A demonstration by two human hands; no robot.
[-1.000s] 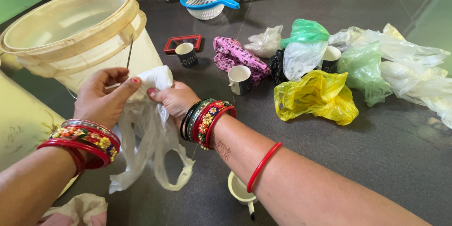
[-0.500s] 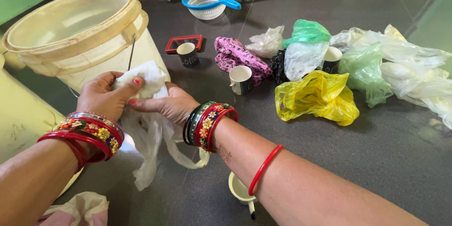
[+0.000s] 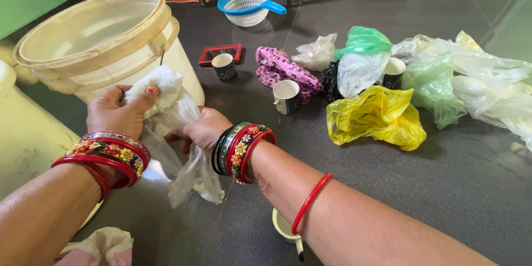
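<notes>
Landmark: the large cream plastic bucket (image 3: 105, 44) at far left. Just in front of it the left hand (image 3: 119, 113) and right hand (image 3: 204, 130) grip a crumpled white plastic bag (image 3: 172, 116). Right of the bucket stands a dark mug (image 3: 224, 67), a small red-framed mirror (image 3: 220, 54) behind it. Farther right lie a pink patterned cloth (image 3: 282, 69), then a yellow plastic bag (image 3: 377, 117). Behind the bucket, to its right, sits a blue plastic strainer (image 3: 247, 4)

The bag (image 3: 166, 113) in the hands is milky white. The bucket (image 3: 105, 44) is cream. The strainer (image 3: 248, 4) is blue with a white basket. One cloth (image 3: 282, 69) is pink with a dark print. Other bags are yellow (image 3: 377, 117), green (image 3: 431, 86) and clear white (image 3: 316, 52). The bangles (image 3: 241, 147) are red, with flower patterns in yellow and green. The floor (image 3: 471, 188) is dark grey.
</notes>
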